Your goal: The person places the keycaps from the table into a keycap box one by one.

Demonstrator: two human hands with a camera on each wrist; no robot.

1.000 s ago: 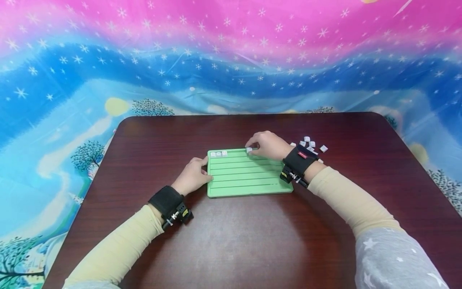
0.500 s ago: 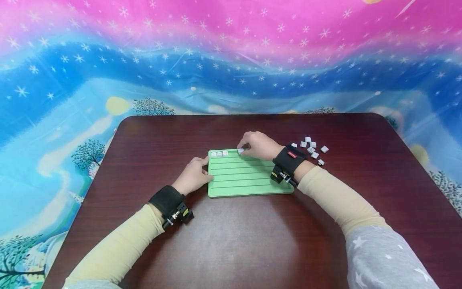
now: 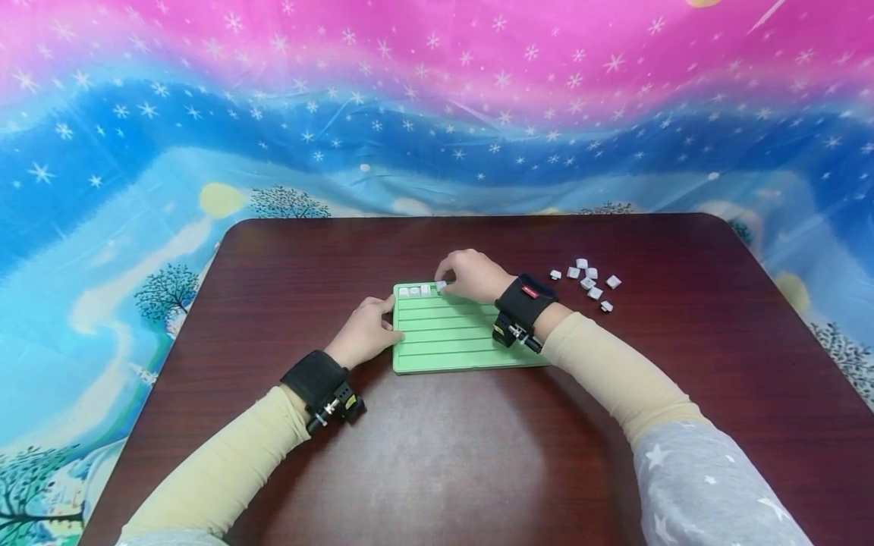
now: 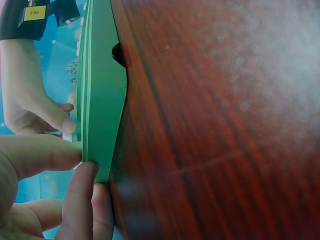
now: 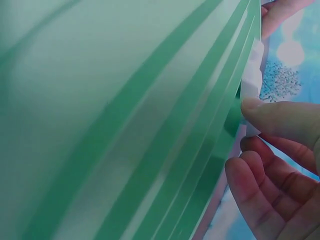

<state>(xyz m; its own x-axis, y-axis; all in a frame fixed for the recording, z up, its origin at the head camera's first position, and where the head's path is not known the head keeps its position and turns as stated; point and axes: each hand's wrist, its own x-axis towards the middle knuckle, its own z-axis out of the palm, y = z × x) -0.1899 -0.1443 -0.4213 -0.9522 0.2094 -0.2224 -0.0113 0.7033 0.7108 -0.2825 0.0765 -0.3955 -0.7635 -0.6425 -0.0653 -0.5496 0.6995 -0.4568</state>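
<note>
A green board (image 3: 464, 334) with long parallel grooves lies on the table. My left hand (image 3: 364, 332) grips its left edge; in the left wrist view the fingers (image 4: 80, 200) press against the board's side. Three white keycaps (image 3: 414, 291) stand in a row in the top groove, at the left end. Between thumb and fingers my right hand (image 3: 478, 274) pinches another white keycap (image 3: 441, 287) at that same groove, a small gap right of the row. In the right wrist view the thumb (image 5: 280, 117) covers part of this keycap.
Several loose white keycaps (image 3: 588, 283) lie scattered on the dark wooden table (image 3: 478, 440), right of the board, some tipped over. A patterned cloth (image 3: 437, 136) hangs behind the table's far edge. My right forearm crosses the board's lower right corner.
My right hand has moved left along the top groove, bringing the pinched keycap closer to the row of three. The left hand has stayed on the board's edge.
</note>
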